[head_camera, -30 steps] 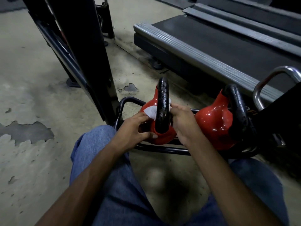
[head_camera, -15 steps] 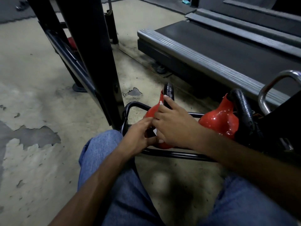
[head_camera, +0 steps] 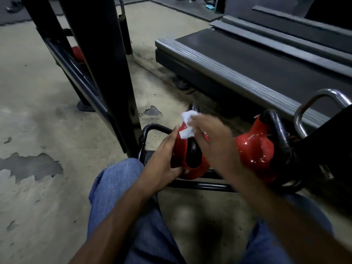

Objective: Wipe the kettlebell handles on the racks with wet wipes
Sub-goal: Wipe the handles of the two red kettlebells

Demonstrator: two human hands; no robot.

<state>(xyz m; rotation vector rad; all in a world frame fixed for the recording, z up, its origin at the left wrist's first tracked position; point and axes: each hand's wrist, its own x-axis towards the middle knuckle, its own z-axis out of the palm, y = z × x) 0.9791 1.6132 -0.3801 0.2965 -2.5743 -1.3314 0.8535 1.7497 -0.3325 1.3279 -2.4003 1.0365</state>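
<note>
Red-bodied kettlebells on a low black rack [head_camera: 200, 185], handle-wiping in progress. The left kettlebell [head_camera: 178, 149] sits at the rack's left end, just beyond the person's knees, with the right kettlebell [head_camera: 255, 149] beside it and a treadmill [head_camera: 247, 60] farther off. The left hand [head_camera: 162, 162] cups the left kettlebell's flank, fingers laid up its side and thumb hooked under its near edge. The right hand [head_camera: 213, 141], motion-blurred, pinches a wet wipe [head_camera: 187, 124] near the top of the handle [head_camera: 193, 151]. For a sound wipe, the bracing grip should probably keep the bell from rolling on the rails while the wipe is wrapped round the bar, not dabbed, and drawn over the whole loop, including its underside and both roots. A fresh fold would suit the next bell. Both bodies are glossy and reflective. Their handles are black, coarse and pitted, and likely to snag thin tissue. The wipe is white, crumpled and small against the bar.
</note>
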